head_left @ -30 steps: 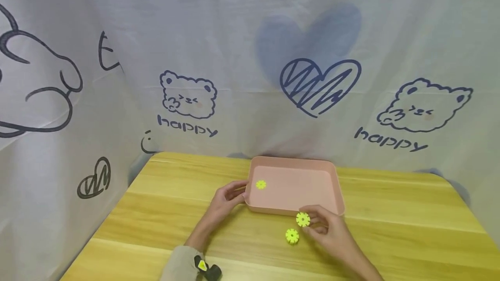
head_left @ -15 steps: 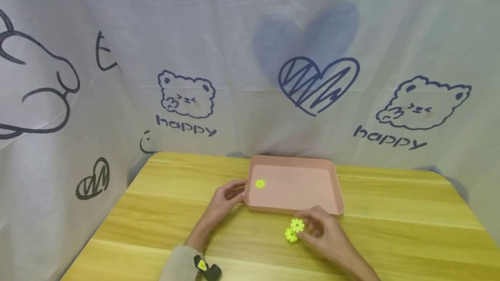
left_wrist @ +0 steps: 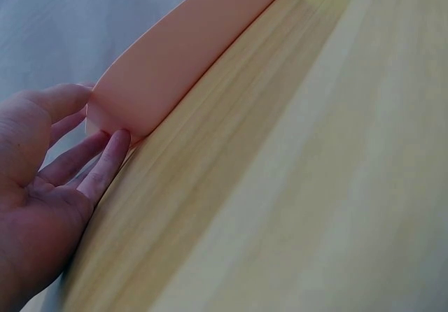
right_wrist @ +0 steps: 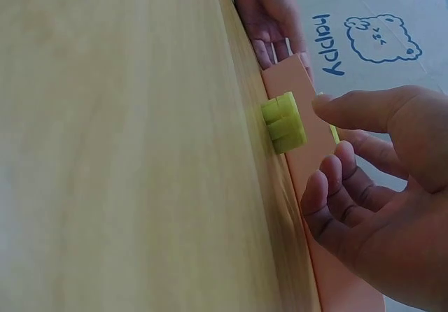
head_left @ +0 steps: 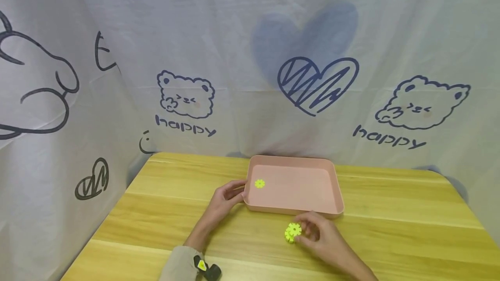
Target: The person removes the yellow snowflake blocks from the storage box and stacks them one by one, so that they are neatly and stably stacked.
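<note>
A pink tray (head_left: pixel 297 185) lies at the back of the table. My left hand (head_left: pixel 224 200) rests its fingertips against the tray's left end; in the left wrist view its fingers (left_wrist: pixel 105 165) touch the outer corner, not wrapped round it. My right hand (head_left: pixel 322 237) pinches a yellow notched disc (head_left: pixel 294 229) between thumb and forefinger, in front of the tray. Just below and behind that disc stands a short stack of yellow notched discs (right_wrist: pixel 283 123), partly hidden in the head view. Whether disc and stack touch I cannot tell.
One more yellow notched disc (head_left: pixel 259 183) lies flat inside the tray, at its left. Behind the wooden table (head_left: pixel 168 224) hangs a printed white cloth (head_left: pixel 242 99), close to the tray's back wall.
My right hand has carried its disc left and toward me, from beside the stack to overlapping it in the head view. The left hand and the tray have stayed put.
</note>
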`<state>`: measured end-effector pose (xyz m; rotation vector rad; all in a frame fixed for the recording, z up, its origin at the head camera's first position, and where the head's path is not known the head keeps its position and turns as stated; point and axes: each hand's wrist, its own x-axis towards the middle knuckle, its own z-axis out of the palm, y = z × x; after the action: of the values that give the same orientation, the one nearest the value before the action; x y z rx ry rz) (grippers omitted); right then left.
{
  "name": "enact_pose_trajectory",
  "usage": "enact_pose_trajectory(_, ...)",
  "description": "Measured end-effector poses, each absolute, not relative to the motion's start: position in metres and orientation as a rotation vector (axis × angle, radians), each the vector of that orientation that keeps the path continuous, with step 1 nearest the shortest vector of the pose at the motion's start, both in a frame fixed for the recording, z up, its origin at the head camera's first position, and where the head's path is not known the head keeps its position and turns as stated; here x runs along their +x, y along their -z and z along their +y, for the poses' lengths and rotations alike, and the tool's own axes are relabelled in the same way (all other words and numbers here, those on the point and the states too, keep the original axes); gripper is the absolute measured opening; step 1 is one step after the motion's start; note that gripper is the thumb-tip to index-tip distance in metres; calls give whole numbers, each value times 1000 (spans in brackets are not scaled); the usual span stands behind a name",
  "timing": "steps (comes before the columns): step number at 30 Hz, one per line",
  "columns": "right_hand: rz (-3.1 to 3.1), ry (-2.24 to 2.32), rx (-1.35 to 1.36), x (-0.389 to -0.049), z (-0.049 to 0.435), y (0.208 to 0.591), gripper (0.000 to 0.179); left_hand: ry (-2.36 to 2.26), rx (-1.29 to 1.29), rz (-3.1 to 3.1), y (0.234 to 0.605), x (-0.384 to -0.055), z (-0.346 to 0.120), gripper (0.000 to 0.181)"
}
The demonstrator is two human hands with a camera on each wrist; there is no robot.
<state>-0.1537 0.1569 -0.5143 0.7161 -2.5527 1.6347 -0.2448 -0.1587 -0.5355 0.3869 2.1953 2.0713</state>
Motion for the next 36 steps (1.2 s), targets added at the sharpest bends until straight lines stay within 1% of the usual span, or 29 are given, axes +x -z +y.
enact_pose_trajectory(25,-2552,-1476,788,-152,148,522,32,-2074,391,2202,536,-246,-158,43)
enact_pose_trajectory(36,-2599,-1477,755,-153,149,525,31,-2085,391,2179,536,-247,-158,44)
